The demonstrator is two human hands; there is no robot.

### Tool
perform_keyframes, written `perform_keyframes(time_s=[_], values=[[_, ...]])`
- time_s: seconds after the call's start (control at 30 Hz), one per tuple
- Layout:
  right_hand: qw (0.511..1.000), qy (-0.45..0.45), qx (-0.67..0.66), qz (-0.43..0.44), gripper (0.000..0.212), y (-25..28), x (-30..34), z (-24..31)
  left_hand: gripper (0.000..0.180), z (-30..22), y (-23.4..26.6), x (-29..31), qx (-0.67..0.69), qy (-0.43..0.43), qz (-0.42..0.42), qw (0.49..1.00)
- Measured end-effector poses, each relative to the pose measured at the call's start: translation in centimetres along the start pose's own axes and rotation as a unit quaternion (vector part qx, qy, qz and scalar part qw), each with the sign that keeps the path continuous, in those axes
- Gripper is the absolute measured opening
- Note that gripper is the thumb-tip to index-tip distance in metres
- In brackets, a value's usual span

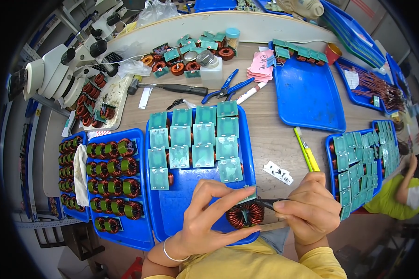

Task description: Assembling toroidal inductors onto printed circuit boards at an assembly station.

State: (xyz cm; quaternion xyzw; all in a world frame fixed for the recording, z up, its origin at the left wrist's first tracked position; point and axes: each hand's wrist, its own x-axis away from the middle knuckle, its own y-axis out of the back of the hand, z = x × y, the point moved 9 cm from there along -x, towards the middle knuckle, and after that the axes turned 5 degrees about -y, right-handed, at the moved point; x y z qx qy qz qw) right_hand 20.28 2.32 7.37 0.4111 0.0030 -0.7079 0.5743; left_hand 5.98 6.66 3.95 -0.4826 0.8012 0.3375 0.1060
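Observation:
Low in front of me, my left hand [209,211] grips a copper-wound toroidal coil [245,215] with a small green board on its upper side. The thumb is at the coil's lower edge and the fingers are at the board. My right hand [311,212] is closed round a slim black tool [270,203]; its end meets the coil's upper right side, and its exact kind is hidden by my fingers. Beneath and beyond my left hand lies a blue tray [185,186], with several coils in rows, green boards [203,156] facing up.
Trays of coils [111,188] stand at left, with a white cloth [81,174] between them. Beyond the middle tray lie a hammer [172,87], blue-handled pliers [228,88] and a white marker [251,93]. A yellow cutter [307,151] and another blue tray [308,97] are to the right.

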Motion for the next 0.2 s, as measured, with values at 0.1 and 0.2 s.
perform_keyframes(time_s=[0.1,0.2], values=[[1.0,-0.004,0.001,0.003,0.027,-0.03,0.03,-0.08,0.06,0.02,-0.02,0.01,0.0,0.003,0.002,1.0],[1.0,-0.012,-0.003,0.015,0.026,-0.1,0.13,-0.15,0.06,0.07,0.0,0.03,0.002,0.007,0.002,1.0]])
